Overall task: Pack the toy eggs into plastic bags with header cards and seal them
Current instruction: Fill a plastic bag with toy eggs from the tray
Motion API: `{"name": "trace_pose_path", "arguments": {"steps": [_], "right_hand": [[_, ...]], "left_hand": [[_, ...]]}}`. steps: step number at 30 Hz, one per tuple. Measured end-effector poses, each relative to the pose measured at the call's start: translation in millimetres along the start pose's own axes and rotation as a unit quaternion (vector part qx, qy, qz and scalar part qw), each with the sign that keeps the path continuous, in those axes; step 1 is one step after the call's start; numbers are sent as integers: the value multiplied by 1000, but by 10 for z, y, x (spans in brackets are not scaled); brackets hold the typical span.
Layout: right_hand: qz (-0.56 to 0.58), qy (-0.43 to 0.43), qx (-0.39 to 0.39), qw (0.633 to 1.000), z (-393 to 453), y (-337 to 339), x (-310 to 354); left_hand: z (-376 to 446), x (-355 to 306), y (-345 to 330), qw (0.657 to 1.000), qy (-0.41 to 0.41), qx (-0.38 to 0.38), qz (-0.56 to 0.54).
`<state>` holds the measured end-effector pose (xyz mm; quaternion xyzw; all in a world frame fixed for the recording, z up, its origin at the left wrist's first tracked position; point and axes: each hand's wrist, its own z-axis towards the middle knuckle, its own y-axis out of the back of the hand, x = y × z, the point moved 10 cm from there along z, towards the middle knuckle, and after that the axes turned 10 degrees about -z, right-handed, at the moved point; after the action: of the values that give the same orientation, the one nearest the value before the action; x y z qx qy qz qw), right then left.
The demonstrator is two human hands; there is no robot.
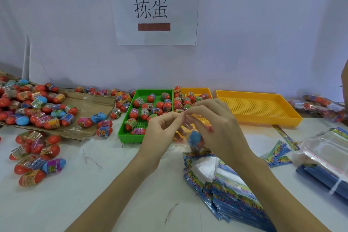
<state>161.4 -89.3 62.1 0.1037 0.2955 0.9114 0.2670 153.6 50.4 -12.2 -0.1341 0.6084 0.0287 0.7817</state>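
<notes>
Above the white table (56, 203), near the green plastic tray (128, 133), both hands pinch the top of a clear plastic bag (188, 128) — left hand (160, 133), right hand (216, 124) — with a blue-topped toy egg (195, 138) inside it.

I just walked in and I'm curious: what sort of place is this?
Probably a small toy-packing station in a workshop. Loose toy eggs lie heaped on the table, more sit sorted in a green tray, and a stack of printed header cards waits by the hands.
</notes>
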Motion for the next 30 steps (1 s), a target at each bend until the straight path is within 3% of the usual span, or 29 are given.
{"name": "trace_pose_path", "arguments": {"steps": [7, 13, 21, 30], "right_hand": [[16, -15, 20, 1000, 10, 6, -83], [-19, 22, 17, 999, 29, 65, -26], [-35, 46, -8, 998, 5, 89, 10], [37, -15, 18, 999, -28, -33, -62]], "left_hand": [[-2, -53, -37, 997, -41, 20, 64], [-59, -314, -107, 961, -166, 33, 217], [-70, -316, -111, 959, -173, 35, 223], [-67, -300, -103, 963, -158, 30, 214]]}}
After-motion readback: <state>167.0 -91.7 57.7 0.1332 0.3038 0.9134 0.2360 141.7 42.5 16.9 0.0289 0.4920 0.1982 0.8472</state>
